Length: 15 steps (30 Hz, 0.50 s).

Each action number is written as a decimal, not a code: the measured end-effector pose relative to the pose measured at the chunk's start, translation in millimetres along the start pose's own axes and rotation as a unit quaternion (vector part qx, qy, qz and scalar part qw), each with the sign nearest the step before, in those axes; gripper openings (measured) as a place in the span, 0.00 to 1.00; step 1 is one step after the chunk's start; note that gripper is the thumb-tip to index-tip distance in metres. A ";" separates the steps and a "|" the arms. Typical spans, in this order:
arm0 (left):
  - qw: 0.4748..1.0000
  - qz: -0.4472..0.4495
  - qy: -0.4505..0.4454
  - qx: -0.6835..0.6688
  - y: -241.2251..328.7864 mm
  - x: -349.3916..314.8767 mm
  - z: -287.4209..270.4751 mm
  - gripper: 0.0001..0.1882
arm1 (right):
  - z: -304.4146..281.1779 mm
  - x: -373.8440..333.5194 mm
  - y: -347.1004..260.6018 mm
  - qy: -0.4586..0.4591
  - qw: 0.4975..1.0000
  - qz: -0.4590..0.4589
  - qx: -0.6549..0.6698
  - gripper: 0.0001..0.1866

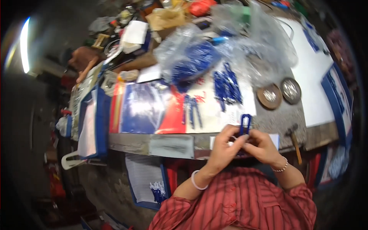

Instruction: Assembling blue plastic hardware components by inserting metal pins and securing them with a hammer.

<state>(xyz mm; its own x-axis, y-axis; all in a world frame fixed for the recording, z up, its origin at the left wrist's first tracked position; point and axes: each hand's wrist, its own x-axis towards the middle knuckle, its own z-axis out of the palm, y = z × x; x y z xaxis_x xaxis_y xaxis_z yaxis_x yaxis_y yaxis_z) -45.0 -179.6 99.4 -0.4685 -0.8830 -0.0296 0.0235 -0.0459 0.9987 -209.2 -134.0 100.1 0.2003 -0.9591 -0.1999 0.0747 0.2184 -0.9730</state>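
Observation:
Close to the table's front edge, my left hand and my right hand come together with bent, closed fingers. Between them stands a blue loop-shaped plastic part, its rounded end pointing away from me. Its lower end is hidden by my fingers, and any small piece there is too blurred to make out. Beyond my hands lies a pile of slim blue parts. A few more blue strips lie apart, to the left. Two round dishes, one brown and one dark, hold small shiny metal pieces.
A hammer rests at the front edge, right of my hands. Clear plastic bags, one with blue parts, lie farther back. Blue trays stand left and right. A lower tray holds blue-and-white pieces.

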 end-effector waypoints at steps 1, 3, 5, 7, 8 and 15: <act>1.000 -0.005 -0.002 0.005 -1.5 -4.5 -0.1 0.08 | 5.2 -3.8 2.7 0.011 0.999 0.025 0.033 0.10; 0.997 -0.071 -0.020 0.008 -10.8 -3.7 5.1 0.08 | -0.5 -9.4 8.7 0.013 0.995 0.060 0.075 0.09; 0.998 -0.054 -0.014 -0.013 -19.5 -11.2 13.8 0.09 | -1.7 -21.4 20.5 0.014 0.997 0.044 0.068 0.09; 0.999 -0.042 -0.029 0.004 -28.3 -16.7 18.0 0.09 | -2.7 -33.1 33.7 0.027 0.996 0.028 0.076 0.08; 0.998 -0.043 -0.036 0.026 -31.9 -18.2 19.3 0.08 | -3.1 -36.7 25.0 0.025 0.993 0.073 0.092 0.07; 0.992 -0.076 -0.074 0.064 -28.7 -24.5 36.9 0.08 | -14.7 -60.0 39.5 0.030 0.986 0.113 0.117 0.06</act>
<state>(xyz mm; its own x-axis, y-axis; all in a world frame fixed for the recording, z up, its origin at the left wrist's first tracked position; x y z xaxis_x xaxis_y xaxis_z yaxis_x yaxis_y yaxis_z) -66.8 -139.4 73.1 -0.5823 -0.7919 -0.1839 -0.1663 -0.1053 0.9804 -232.6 -70.5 71.9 0.1801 -0.8890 -0.4211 0.2592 0.4559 -0.8515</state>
